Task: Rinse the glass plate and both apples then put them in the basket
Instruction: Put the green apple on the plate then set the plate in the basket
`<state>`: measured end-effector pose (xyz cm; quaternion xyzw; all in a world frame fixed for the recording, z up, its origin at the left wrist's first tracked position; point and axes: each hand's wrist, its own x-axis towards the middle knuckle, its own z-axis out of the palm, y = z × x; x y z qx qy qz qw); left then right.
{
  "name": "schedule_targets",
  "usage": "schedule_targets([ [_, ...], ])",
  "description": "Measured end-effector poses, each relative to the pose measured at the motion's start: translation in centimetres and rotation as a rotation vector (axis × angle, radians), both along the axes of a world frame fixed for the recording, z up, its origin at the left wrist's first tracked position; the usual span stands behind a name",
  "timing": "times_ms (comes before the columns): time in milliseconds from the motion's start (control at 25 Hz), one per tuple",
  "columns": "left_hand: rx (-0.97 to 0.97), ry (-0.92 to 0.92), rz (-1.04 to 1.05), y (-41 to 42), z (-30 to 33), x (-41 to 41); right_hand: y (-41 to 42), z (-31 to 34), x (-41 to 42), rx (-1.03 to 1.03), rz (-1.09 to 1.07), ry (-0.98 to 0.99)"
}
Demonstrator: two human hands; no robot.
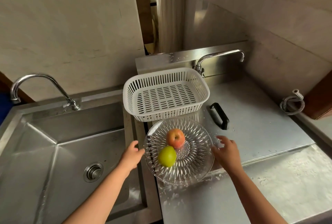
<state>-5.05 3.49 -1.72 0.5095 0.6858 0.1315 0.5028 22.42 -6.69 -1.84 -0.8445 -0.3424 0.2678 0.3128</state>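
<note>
Reaching with your open left hand and open right hand, you flank the glass plate between them, red apple and green apple aboard; rinsing and the empty basket beyond remain.

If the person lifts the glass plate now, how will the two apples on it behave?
The red apple and green apple sit loose on the glass plate, so they would probably roll if it tilts. The plate looks rigid, breakable, perhaps slippery from the droplets nearby.

Head camera, looking steeply down (wide-angle), close over counter.
</note>
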Motion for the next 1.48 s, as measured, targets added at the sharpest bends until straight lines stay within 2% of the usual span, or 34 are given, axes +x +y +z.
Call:
schedule_targets([
  [80, -0.203, -0.129, 0.032, -0.9, -0.3, 0.7, 0.4, -0.3, -0.3, -0.077, 0.062, 0.027],
  [160, -0.254, -0.209, 0.086, -1.2, -1.0, 1.3, 0.7, -0.6, -0.9, -0.092, 0.05, 0.052],
  [600, -0.175, -0.27, 0.128, -1.7, 1.2, -0.5, 0.4, -0.6, -1.1, -0.03, 0.016, 0.322],
  [840, -0.142, -0.306, 0.122, -1.3, 4.6, -2.2, 1.5, 2.3, -1.6, 0.035, 0.039, 0.459],
  [1120, -0.123, -0.393, 0.108, -0.6, 7.3, -2.2, 2.8, 6.6, -0.3, 0.076, 0.129, 0.405],
  [1480, -0.142, -0.35, 0.171, -3.2, 5.9, -2.1, 0.8, 4.3, -1.2, 0.059, 0.084, 0.447],
])
